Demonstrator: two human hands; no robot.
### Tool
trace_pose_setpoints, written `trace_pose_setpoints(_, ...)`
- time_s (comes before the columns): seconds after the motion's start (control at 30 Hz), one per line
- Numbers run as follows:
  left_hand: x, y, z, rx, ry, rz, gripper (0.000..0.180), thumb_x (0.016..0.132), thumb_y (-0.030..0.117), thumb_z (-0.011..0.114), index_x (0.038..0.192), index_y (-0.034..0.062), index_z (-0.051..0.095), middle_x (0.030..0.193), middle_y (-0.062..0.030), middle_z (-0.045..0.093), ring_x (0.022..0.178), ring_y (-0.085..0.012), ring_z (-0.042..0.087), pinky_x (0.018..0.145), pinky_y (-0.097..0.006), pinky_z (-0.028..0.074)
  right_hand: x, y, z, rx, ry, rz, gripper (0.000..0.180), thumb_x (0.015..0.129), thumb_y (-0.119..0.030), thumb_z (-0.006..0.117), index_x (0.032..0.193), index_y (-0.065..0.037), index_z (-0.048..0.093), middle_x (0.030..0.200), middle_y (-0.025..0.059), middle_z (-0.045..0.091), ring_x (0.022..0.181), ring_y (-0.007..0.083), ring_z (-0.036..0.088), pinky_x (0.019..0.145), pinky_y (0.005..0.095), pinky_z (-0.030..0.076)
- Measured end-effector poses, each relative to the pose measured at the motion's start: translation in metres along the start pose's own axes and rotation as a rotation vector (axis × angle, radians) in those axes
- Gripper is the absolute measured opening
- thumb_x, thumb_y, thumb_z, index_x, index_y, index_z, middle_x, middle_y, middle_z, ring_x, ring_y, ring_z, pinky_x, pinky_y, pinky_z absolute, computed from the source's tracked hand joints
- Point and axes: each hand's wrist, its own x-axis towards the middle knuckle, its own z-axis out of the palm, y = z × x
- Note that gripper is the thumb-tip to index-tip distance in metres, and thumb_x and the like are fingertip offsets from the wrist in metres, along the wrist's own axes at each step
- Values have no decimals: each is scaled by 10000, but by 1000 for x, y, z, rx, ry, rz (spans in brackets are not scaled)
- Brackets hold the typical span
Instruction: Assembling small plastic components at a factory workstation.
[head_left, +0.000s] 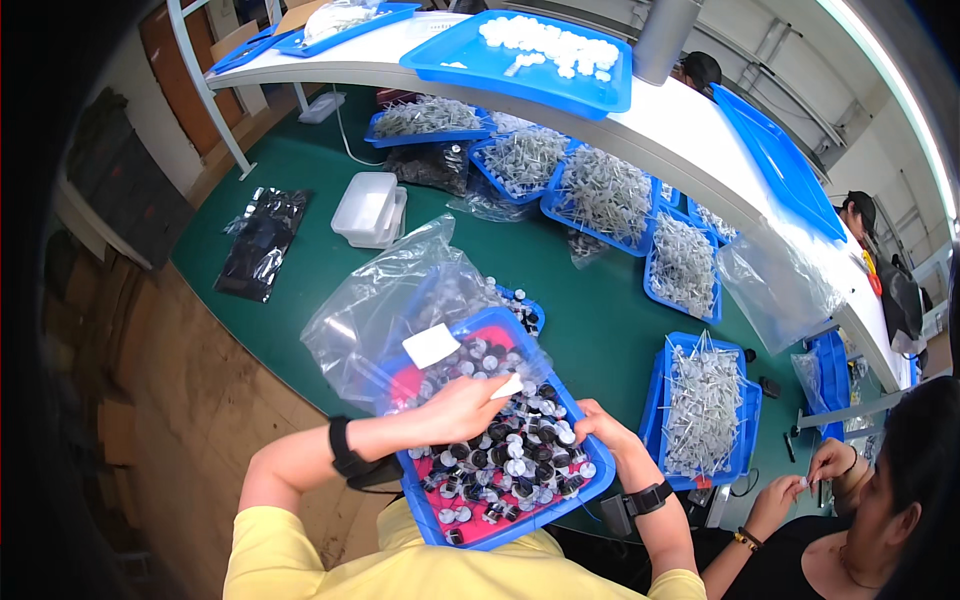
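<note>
A blue tray (556, 527) with a pink-red bottom is tilted over my lap at the table edge. Many small black and clear round-capped parts (515, 465) lie in it. My left hand (462, 410) reaches over the tray with its fingers drawn together; a small white piece (507, 387) shows at the fingertips, whether held or worn I cannot tell. My right hand (604, 430) grips the tray's right rim, thumb on top. A clear plastic bag (375, 310) with a white label (431, 345) lies across the tray's far left side, with similar parts beneath or inside it.
Blue trays of pale, thin-stemmed parts (605, 195) line the table's back, with another stacked tray (703, 410) at right. Clear tubs (366, 208) and a black bag (262, 245) lie at left. A white shelf (370, 50) overhangs. A co-worker's hands (800, 490) work at right.
</note>
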Motion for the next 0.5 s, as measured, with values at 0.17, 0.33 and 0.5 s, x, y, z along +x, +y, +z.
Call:
trace_pose_setpoints(0.17, -25, -19, 9, -262, 111, -105, 245, 901, 216, 422, 1045, 39, 513, 640, -102, 548, 574, -222, 541, 541, -354, 412, -7, 27, -2, 130, 3, 24, 427, 624, -129, 583, 1006, 59, 551, 934, 134, 604, 817, 195, 576, 762, 288, 456)
trace_pose_setpoints(0.33, -18, -24, 2, -1074, 20, -430, 295, 954, 282, 327, 1194, 142, 425, 513, 57, 282, 358, -49, 220, 338, -207, 181, -32, 51, 31, 824, -110, -316, 1074, 630, -775, 426, 1346, -1, 220, 1371, 167, 289, 1231, 329, 336, 1003, 491, 282)
trace_pose_setpoints(0.5, -5, -21, -4, -1186, 20, -404, 321, 960, 272, 307, 1248, 151, 385, 493, 48, 276, 357, -56, 219, 340, -207, 184, -47, 48, 85, 616, 175, -390, 892, 642, -277, 758, 1330, -42, 242, 1307, 121, 368, 1166, 254, 422, 936, 411, 385)
